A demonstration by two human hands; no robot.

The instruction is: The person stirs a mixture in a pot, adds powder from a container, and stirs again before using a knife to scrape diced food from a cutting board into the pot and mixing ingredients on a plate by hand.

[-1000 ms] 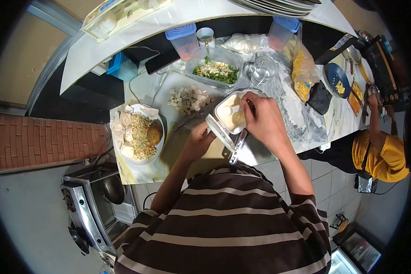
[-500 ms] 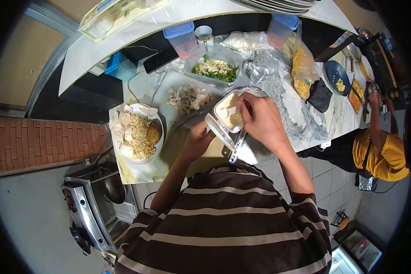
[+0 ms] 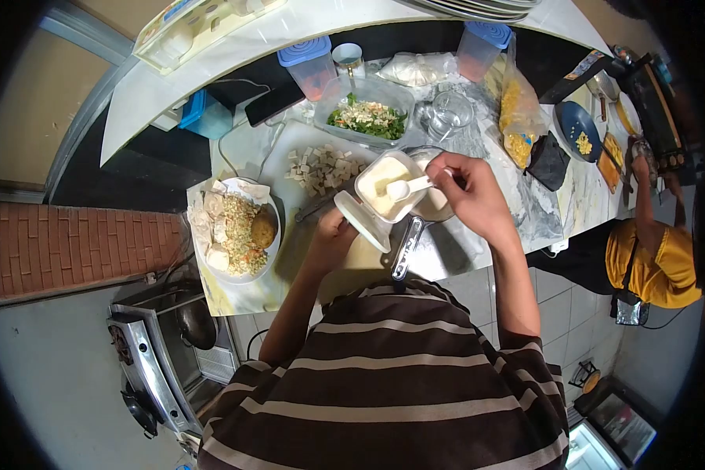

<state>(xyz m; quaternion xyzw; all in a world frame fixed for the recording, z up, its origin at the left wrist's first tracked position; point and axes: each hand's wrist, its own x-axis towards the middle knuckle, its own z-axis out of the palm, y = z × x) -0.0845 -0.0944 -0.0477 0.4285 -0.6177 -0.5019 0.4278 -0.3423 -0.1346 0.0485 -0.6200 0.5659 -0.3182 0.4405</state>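
Note:
My left hand (image 3: pixel 332 242) is closed round a small white container (image 3: pixel 359 186) with its hinged lid (image 3: pixel 363 222) hanging open. Pale powder (image 3: pixel 385 178) lies inside it. Pinched in my right hand (image 3: pixel 475 193) is a small white measuring spoon (image 3: pixel 400 189), its bowl over the powder. Partly hidden beneath the container and my right hand is a metal saucepan with pale contents (image 3: pixel 433 205), its handle (image 3: pixel 407 249) pointing toward me. Left of it, small pale cubes (image 3: pixel 321 170) lie on a white cutting board (image 3: pixel 283 146).
A plate (image 3: pixel 272 252) of chopped food stands at the left. Behind are a plastic tub (image 3: pixel 403 95) of greens, a glass pitcher (image 3: pixel 451 117) and blue-lidded containers (image 3: pixel 305 52). At right, a person in yellow (image 3: pixel 651 266) works near a dark pan (image 3: pixel 578 125).
My right hand has drawn back to the right, bringing the spoon into sight above the powder. The container has shifted slightly left, showing more of the saucepan.

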